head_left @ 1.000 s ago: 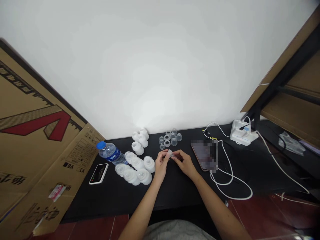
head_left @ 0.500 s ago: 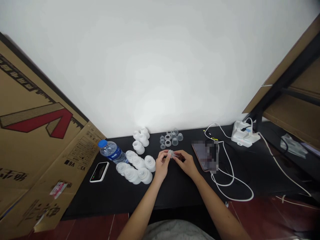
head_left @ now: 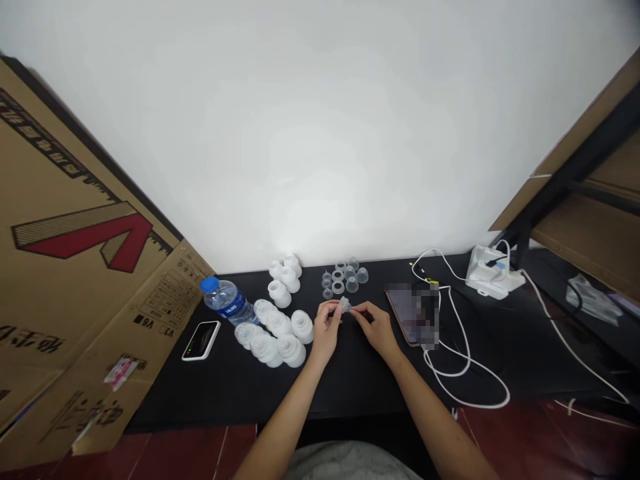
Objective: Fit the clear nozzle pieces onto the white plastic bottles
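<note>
The wall (head_left: pixel 320 133) rises behind the phone (head_left: pixel 403 310), which lies on the black table (head_left: pixel 350 390). The carton (head_left: pixel 70 320) stands well to the phone's left, the rack (head_left: pixel 550 197) to its right. Red floor (head_left: pixel 193 453) shows below, nearer the person than the phone.

The right hand (head_left: pixel 376 327) is just left of the phone, its thumb and finger close together. The left hand (head_left: pixel 326 327), farther left, pinches a clear piece. Right of the phone loops a cable (head_left: pixel 493 405); beyond that sits the power strip (head_left: pixel 483 273).

Well left of the phone are the blue-capped bottle (head_left: pixel 231 303) and, farther still, the white device (head_left: pixel 201 340). Ten white cups (head_left: pixel 265 348) lie left of it in two groups. Behind and left of it are clear domes (head_left: pixel 352 287), rings (head_left: pixel 338 292) and small caps (head_left: pixel 327 293).

The clear piece (head_left: pixel 345 305) is left of the phone; right fingertips meet its edge, but I cannot tell whether they grip it.
</note>
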{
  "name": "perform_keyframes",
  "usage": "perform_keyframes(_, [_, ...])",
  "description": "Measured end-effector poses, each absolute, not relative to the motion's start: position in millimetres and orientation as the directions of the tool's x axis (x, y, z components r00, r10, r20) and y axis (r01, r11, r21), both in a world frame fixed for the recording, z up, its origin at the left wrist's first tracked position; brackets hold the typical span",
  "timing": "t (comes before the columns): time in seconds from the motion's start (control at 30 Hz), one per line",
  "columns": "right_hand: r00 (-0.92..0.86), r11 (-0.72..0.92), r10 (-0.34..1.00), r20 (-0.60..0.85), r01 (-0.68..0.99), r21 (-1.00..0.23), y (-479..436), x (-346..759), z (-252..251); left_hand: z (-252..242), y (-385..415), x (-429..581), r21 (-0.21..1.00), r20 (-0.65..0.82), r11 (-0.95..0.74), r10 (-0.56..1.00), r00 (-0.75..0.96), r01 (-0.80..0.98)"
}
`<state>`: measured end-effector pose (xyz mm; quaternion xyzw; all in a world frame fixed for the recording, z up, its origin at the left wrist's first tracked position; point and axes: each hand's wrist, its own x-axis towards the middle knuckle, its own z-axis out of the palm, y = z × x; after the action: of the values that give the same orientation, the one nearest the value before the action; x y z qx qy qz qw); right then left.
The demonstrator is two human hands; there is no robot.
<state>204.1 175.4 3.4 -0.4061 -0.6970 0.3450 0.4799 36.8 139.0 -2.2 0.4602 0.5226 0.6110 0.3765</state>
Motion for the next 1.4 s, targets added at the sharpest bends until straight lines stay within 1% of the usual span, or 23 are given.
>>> perform_keyframes(0.2, [-0.231, 0.455, 0.883, 0.409, 0.208, -0.866, 175.0, 203.9, 3.6, -3.3, 140.2, 37.5, 0.988, 0.142, -0.153, 0.939, -0.314, -0.009])
perform_keyframes(0.4, [-0.245, 0.491, 0.863, 0.442, 0.200, -0.848, 175.9, 204.4, 3.6, -4.2, 138.9, 37.5, 0.988, 0.152, -0.156, 0.948, -0.279, 0.007])
perform_keyframes(0.67, [-0.246, 0.475, 0.873, 0.422, 0.225, -0.851, 176.5, 206.1, 1.4, -1.8, 136.7, 36.7, 0.988, 0.153, -0.149, 0.962, -0.228, 0.039])
perform_keyframes(0.9, [-0.242, 0.477, 0.872, 0.426, 0.218, -0.851, 175.3, 205.8, 4.9, -2.3, 134.7, 37.5, 0.981, 0.193, -0.183, 0.966, -0.170, 0.071])
perform_keyframes(1.03, [-0.253, 0.464, 0.878, 0.407, 0.234, -0.854, 175.3, 205.8, 2.3, -3.1, 135.1, 37.3, 0.971, 0.226, -0.208, 0.958, -0.176, 0.114])
perform_keyframes(1.4, [-0.283, 0.444, 0.885, 0.371, 0.265, -0.856, 175.2, 207.5, 4.2, -2.0, 134.9, 41.3, 0.971, 0.216, -0.191, 0.959, -0.184, 0.146])
